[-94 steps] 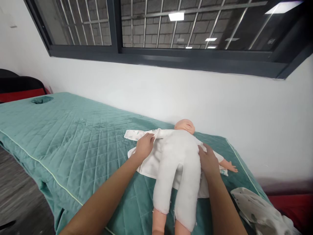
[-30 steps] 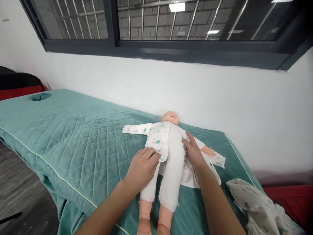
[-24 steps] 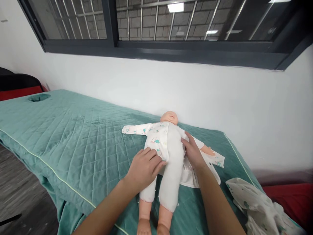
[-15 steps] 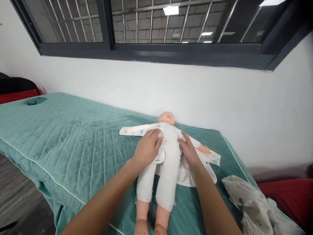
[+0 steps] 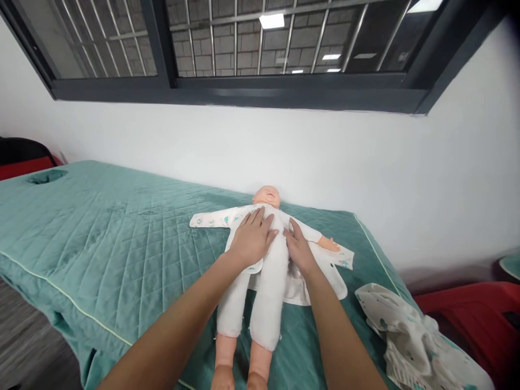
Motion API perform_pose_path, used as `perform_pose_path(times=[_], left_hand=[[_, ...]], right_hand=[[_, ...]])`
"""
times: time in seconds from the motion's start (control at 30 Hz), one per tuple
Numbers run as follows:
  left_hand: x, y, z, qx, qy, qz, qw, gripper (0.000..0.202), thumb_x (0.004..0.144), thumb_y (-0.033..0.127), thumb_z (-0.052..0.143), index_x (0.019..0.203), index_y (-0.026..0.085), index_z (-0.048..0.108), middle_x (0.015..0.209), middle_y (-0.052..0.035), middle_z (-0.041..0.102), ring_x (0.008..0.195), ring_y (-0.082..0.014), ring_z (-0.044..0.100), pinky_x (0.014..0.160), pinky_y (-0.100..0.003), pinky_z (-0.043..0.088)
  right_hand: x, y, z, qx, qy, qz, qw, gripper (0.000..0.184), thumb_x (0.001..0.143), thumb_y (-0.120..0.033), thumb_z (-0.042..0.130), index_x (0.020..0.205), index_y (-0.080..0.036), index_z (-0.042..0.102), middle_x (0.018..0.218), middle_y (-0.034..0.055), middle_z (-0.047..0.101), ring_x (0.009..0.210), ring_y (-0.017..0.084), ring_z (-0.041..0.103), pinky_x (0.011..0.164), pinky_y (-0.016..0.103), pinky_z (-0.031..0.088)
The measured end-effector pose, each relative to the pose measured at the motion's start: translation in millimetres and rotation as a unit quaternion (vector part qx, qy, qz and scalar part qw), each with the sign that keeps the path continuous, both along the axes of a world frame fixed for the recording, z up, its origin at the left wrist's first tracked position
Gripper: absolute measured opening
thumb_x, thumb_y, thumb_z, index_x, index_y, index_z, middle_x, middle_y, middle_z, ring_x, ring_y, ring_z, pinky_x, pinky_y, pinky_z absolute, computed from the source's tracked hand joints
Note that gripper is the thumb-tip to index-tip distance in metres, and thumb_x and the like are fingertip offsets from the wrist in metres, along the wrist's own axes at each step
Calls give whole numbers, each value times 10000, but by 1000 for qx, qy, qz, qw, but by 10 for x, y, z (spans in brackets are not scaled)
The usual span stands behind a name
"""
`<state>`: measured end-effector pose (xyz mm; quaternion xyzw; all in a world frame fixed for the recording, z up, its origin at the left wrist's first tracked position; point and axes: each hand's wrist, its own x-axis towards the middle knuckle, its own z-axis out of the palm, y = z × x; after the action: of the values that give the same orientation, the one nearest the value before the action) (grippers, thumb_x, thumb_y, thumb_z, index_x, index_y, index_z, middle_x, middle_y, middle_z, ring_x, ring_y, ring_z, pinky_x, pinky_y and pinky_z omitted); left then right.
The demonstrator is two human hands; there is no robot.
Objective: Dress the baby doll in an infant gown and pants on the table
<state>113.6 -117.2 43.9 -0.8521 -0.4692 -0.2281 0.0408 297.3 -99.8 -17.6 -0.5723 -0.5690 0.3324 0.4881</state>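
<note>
doll [image 5: 275, 266] against both hands [image 5: 252, 241]; bed edge [image 5: 377, 253] rightward, wide bed [image 5: 122, 227] leftward

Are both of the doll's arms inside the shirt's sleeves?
No, one bare hand of the doll lies outside the loose sleeve of the shirt.

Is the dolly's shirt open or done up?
Open. Part of the shirt lies spread on the green bed beside the doll, whose white middle shows uncovered.
</note>
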Motion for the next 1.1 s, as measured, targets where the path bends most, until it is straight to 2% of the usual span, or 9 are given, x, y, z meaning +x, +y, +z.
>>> perform_pose_path(times=[0.17, 0.3, 0.37, 0.47, 0.53, 0.6, 0.73, 0.87, 1.1], left_hand=[[31, 29, -3, 7, 0, -19, 1000, 568, 1016, 470, 305, 1448, 129, 446, 1575, -198, 342, 1480, -313, 292, 1201, -484, 282], [48, 19, -9, 14, -41, -18, 999, 451, 1017, 324, 328, 1403, 136, 469, 1547, -161, 406, 1453, -275, 350, 1175, -458, 330], [52, -13, 20, 10, -71, 5, 997, 414, 997, 263, 365, 1374, 129, 473, 1499, -158, 463, 1397, -260, 422, 1133, -436, 380], [61, -75, 103, -1, -95, 86, 992, 376, 963, 274, 447, 1306, 128, 495, 1333, -166, 570, 1246, -284, 518, 1014, -445, 451], [72, -105, 165, -11, -85, 140, 986, 303, 955, 271, 460, 1219, 141, 532, 1202, -156, 614, 1152, -305, 546, 942, -469, 462], [87, -117, 220, -24, -63, 160, 985, 236, 955, 218, 425, 1139, 151, 557, 1121, -145, 634, 1101, -315, 561, 912, -485, 450], [117, -119, 297, -57, -66, 121, 989, 283, 941, 116, 370, 1146, 160, 560, 1097, -125, 665, 1085, -289, 600, 926, -460, 429], [135, -149, 319, -65, -77, 55, 993, 302, 948, 116, 356, 1154, 170, 569, 1114, -102, 684, 1088, -251, 628, 936, -421, 427], [263, -40, 464, -52, -57, 48, 996, 280, 986, 234, 351, 1066, 194, 617, 1058, -83, 717, 1009, -264, 649, 880, -428, 451]], right_hand=[[-29, -18, 51, -38, -15, -22, 999, 814, 871, -595, 477, 1545, -172, 304, 1550, 119, 413, 1410, 271, 425, 1192, 436, 299], [-38, -68, 108, -50, 1, -18, 999, 825, 875, -645, 469, 1545, -190, 313, 1544, 110, 426, 1379, 249, 466, 1185, 403, 313], [-42, -96, 136, -51, 9, -21, 998, 836, 873, -688, 457, 1539, -198, 335, 1560, 97, 403, 1404, 241, 435, 1199, 390, 285], [-49, -121, 157, -48, 4, -23, 999, 860, 871, -719, 442, 1539, -187, 340, 1585, 93, 359, 1450, 234, 364, 1221, 380, 227], [-53, -127, 155, -49, 0, -20, 999, 859, 875, -713, 445, 1545, -188, 328, 1587, 93, 352, 1449, 233, 367, 1221, 383, 226], [-56, -130, 149, -47, -2, -20, 999, 844, 880, -698, 456, 1545, -195, 329, 1580, 93, 364, 1440, 243, 383, 1216, 406, 237], [-65, -139, 151, -57, -2, -22, 998, 840, 876, -693, 465, 1548, -209, 326, 1552, 100, 413, 1415, 260, 421, 1206, 425, 256], [-84, -133, 160, -64, -12, -34, 997, 818, 894, -669, 435, 1548, -191, 319, 1539, 108, 434, 1423, 257, 407, 1206, 427, 237], [-79, -113, 112, -38, 1, -29, 999, 756, 881, -628, 468, 1521, -239, 364, 1453, 88, 541, 1353, 274, 494, 1155, 444, 334]])
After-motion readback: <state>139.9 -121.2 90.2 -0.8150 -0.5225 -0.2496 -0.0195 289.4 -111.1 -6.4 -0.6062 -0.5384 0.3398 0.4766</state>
